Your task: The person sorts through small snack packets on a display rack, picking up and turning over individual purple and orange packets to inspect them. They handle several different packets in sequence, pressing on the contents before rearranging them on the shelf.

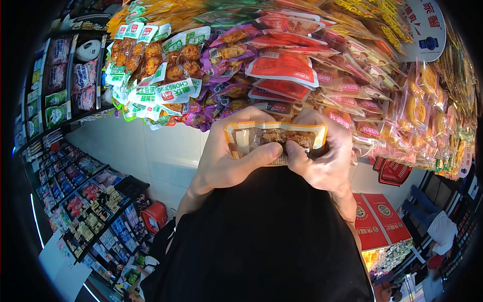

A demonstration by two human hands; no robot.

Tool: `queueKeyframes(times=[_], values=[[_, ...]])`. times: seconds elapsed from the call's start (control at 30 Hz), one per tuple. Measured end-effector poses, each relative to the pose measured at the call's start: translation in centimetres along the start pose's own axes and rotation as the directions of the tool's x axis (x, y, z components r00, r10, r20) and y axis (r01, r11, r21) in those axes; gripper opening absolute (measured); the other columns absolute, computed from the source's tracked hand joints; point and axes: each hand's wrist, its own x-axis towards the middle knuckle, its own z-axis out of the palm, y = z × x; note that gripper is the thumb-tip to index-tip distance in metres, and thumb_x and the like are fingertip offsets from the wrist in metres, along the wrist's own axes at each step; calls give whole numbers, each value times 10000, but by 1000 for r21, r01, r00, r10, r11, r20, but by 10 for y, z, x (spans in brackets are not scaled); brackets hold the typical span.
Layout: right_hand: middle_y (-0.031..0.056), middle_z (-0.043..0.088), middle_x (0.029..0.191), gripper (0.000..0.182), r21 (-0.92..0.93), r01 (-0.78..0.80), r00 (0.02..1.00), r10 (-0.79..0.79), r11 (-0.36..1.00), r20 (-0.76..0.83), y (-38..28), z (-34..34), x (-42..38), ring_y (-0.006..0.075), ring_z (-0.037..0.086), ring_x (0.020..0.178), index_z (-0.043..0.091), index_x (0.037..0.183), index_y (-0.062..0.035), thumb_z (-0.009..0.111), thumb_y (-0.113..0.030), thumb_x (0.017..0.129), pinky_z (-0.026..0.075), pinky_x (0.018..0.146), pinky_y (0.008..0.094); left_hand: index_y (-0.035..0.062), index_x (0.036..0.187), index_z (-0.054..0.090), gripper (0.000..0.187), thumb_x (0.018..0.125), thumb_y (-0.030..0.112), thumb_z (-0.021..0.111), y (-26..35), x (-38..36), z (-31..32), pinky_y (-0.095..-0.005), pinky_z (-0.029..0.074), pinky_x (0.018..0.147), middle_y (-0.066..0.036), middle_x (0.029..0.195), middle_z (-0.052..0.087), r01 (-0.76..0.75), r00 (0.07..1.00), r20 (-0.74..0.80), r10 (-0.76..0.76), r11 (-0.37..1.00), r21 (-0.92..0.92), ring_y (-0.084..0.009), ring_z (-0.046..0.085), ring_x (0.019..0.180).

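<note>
Held between both hands, a small snack packet (246, 138) with an orange and white border shows brown food through its clear window. My left hand (229, 156) grips the packet's left side, its thumb lying across the front. On the other side my right hand (324, 151) holds the right end, thumb pressed on the window. The two thumb tips are close together near the packet's middle. Just beyond the hands are stacked packets, with red ones (284, 68) in the centre and purple ones (226, 53) to their left.
Green and white snack bags (168, 90) hang at the upper left. Pink-labelled packets (370, 130) fill the right side. Shelves (90, 201) stand at the left. Red boxes (387, 221), a red basket (390, 171) and another person (440, 226) are at the lower right.
</note>
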Motion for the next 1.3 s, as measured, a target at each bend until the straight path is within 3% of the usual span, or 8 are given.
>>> queueKeyframes(times=[0.23, 0.33, 0.4, 0.57, 0.7, 0.97, 1.13, 1.3], values=[[31, 573, 709, 151, 95, 56, 998, -54, 994, -23, -1, 6, 1, 102, 504, 620, 610, 827, -10, 758, -23, 801, 417, 575, 282, -4, 1028, 689, 197, 890, 83, 800, 2, -1, 2, -226, 477, 677, -12, 856, 702, 24, 995, -94, -24, 1000, -4, -40, 614, 769], [24, 564, 708, 161, 159, -57, 998, 53, 986, 31, -3, 1, 0, 101, 490, 611, 620, 838, -4, 779, -25, 841, 400, 570, 282, 5, 1000, 689, 155, 884, 53, 780, -1, -3, 1, -220, 460, 673, -8, 834, 696, 24, 994, -106, -28, 999, -38, -39, 609, 765], [94, 658, 858, 115, 100, -32, 989, 16, 995, 150, -2, -6, 1, 149, 591, 773, 679, 935, 62, 767, 3, 889, 466, 709, 303, 3, 998, 685, 151, 883, 46, 773, -2, -4, 0, -225, 466, 681, -12, 846, 699, 28, 995, -95, -34, 998, -59, -43, 614, 771], [33, 563, 761, 167, 188, 71, 992, -90, 980, 94, 4, 0, 3, 107, 501, 679, 633, 868, 19, 797, -13, 867, 402, 610, 293, -2, 996, 676, 146, 885, 41, 759, 1, -5, 2, -242, 481, 702, -21, 881, 706, 10, 996, -87, -18, 996, -94, -55, 625, 790], [47, 571, 777, 152, 278, -30, 994, 0, 960, 109, -6, -2, 2, 122, 518, 685, 638, 868, 30, 789, 10, 868, 407, 619, 298, -13, 1000, 676, 142, 890, 43, 746, 2, -5, 6, -247, 483, 698, -25, 887, 706, -50, 996, -82, 48, 999, -22, -64, 622, 788], [44, 604, 789, 100, 217, 9, 992, -35, 976, 120, -9, -5, 2, 111, 538, 698, 677, 914, 33, 771, 0, 906, 425, 628, 291, -25, 965, 698, 115, 917, 75, 726, -5, -4, 1, -259, 454, 627, -16, 809, 678, -235, 970, -22, 242, 959, 160, -60, 584, 715], [42, 669, 823, 107, 208, -75, 996, 65, 975, 57, -18, 2, 0, 107, 591, 735, 714, 989, 31, 765, -55, 951, 466, 650, 282, -42, 1115, 728, 249, 915, 102, 759, 5, -6, 10, -276, 536, 747, -65, 948, 751, -2, 988, -151, -3, 999, -34, -98, 676, 844], [66, 726, 881, 166, 209, -16, 999, 7, 978, 44, -12, -1, -1, 112, 639, 771, 741, 1086, 31, 762, -83, 966, 495, 669, 275, -50, 1184, 723, 314, 915, 105, 767, -3, -2, 7, -297, 563, 822, -98, 1042, 772, -18, 993, -116, 5, 994, -109, -127, 709, 927]])
